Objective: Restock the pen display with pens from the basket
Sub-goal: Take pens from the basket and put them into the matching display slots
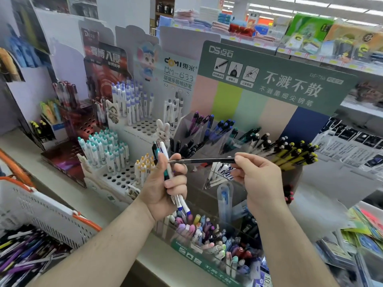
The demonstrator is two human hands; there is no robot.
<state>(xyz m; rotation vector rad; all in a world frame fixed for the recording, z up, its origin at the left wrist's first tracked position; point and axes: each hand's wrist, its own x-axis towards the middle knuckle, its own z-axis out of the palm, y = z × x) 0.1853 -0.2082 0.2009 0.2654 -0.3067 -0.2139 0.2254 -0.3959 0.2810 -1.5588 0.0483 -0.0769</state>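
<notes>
My left hand (165, 183) grips a small bundle of pens (165, 162), white and teal ones, held nearly upright in front of the display. My right hand (259, 175) pinches one end of a thin black pen (203, 161) that lies level between both hands; its other end meets my left fingers. Behind stands the tiered pen display (238, 146) with clear compartments of purple, blue, black and yellow-tipped pens under a green header board (275, 79). The white basket (47, 216) with orange handles sits at lower left, holding several loose pens (27, 253).
White perforated pen stands (124, 175) with teal, orange and purple capped pens fill the left. A front bin (207, 257) of pastel pens lies below my hands. Packaged goods (356, 228) crowd the right, and shelves of stock run behind.
</notes>
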